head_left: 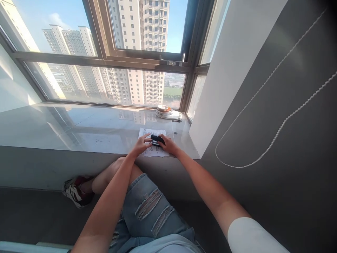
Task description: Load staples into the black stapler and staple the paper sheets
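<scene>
A black stapler (157, 138) with a silvery inner part is held low over a printed sheet of paper (155, 151) on the window ledge. My right hand (168, 145) is wrapped around its right end. At the other end, the curved fingers and thumb of my left hand (142, 144) grip it from the left. My palms hide part of the paper. A small dark grey piece (175, 133), too small to name surely, lies just right of the sheet.
A stack of round plate-like items (165, 111) sits in the ledge's far right corner, with a small bunch of keys (177, 120) before it. The glossy ledge (79, 130) runs left under the window. A beaded blind chain (252, 163) hangs at right. My knee is below the ledge.
</scene>
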Motion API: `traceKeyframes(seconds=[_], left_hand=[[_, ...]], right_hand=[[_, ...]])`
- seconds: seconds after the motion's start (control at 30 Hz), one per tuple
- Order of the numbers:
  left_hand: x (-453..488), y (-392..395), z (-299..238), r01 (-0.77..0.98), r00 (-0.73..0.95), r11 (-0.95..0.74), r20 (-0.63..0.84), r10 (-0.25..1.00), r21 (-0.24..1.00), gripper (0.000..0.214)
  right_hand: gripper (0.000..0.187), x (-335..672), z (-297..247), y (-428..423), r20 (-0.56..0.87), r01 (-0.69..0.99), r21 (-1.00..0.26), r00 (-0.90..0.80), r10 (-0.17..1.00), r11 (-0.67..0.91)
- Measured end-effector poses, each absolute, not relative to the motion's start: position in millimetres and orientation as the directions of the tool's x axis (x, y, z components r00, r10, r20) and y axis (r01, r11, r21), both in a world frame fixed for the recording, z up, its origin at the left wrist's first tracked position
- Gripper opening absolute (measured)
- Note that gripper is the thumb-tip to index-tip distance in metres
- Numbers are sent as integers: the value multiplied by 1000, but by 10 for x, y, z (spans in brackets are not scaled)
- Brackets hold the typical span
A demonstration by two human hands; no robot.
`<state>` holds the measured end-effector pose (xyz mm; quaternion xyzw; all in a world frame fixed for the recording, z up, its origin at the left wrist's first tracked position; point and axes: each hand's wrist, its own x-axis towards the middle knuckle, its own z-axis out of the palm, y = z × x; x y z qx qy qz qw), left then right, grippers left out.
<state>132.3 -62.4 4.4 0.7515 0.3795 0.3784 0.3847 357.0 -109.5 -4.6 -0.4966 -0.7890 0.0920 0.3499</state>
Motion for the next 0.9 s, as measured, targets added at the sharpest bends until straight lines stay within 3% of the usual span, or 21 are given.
traceKeyframes(seconds=[0.1,0.2,0.3,0.43,0.53,0.7,0.9], left_hand=[[1284,-635,68,545,177,-361,317,932,757,43],[1263,-650,58,828,-166,-70,362,917,556,39],[1242,-645,38,897,-233,76,320,918,435,39],[1182,-622,33,891,-201,79,232,952,447,26],[1127,-611,46,874,-171,48,213,962,483,24],[1059,-595,71,779,-145,-12,199,969,626,27],[983,-580,99,734,-200,-8,227,953,679,31]], right_hand=[[36,3554,-26,-1145,463,735,-488,-240,853,471],[33,3556,-15,-1183,515,765,-467,-173,840,444],[31,3599,-21,-1181,592,811,-476,9,806,340],[37,3683,-47,-1140,553,818,-572,334,763,58],[40,3720,-61,-1122,465,781,-620,442,767,-75],[42,3722,-52,-1129,440,760,-648,413,797,-36],[39,3716,-35,-1131,450,769,-639,352,821,20]])
